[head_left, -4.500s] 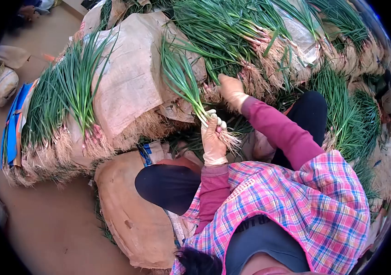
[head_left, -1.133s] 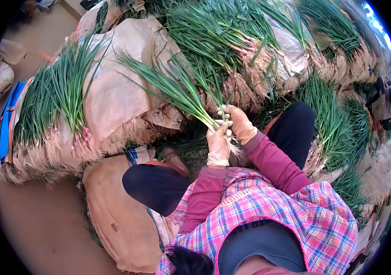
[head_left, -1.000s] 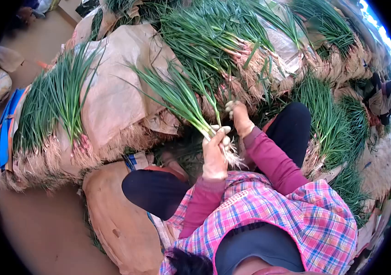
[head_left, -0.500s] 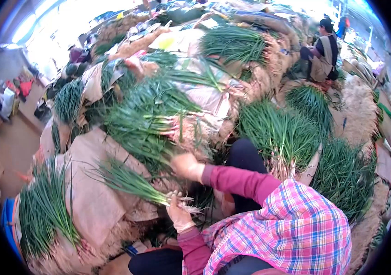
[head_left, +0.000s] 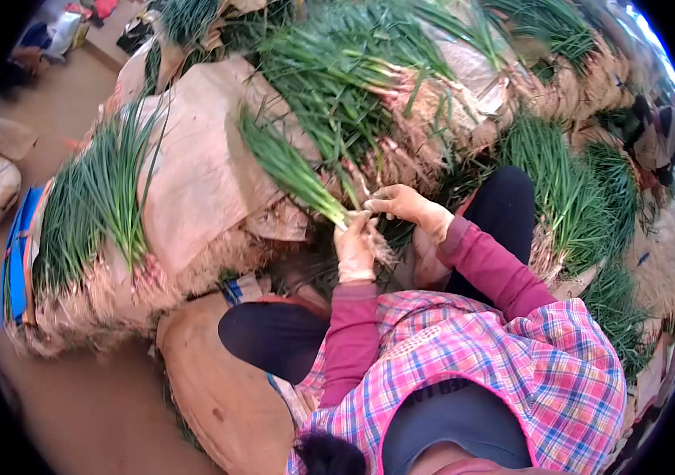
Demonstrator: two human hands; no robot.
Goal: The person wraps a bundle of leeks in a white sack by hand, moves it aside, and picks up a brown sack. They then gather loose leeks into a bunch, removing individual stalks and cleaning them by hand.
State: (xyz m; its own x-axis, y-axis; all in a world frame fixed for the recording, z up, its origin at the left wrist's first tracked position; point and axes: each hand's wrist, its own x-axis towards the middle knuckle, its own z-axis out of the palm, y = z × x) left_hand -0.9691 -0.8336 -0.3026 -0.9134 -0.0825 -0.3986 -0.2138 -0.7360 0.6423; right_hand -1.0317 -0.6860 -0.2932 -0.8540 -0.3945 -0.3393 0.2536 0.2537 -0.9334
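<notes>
My left hand (head_left: pixel 356 247), in a pale glove, is wrapped round the white ends of a bunch of green onions (head_left: pixel 294 172). The bunch's leaves point up and left, and pale roots stick out beside my fingers. My right hand (head_left: pixel 410 207), gloved too, is pinched on the base of a slim green onion (head_left: pixel 350 188), right against the bunch. Just beyond both hands lies a big heap of green onions (head_left: pixel 326 75), its reddish-white root ends toward me.
More green onions (head_left: pixel 88 210) lie at left by a tan sheet (head_left: pixel 203 150). Another pile of green onions (head_left: pixel 567 190) stands on the right. A brown rounded seat (head_left: pixel 223 380) is beside my bent knee. Another person (head_left: pixel 661 138) sits at far right.
The view has tilted down and swung left. My right hand has come from the heap to beside my left hand, which still holds the bunch.
</notes>
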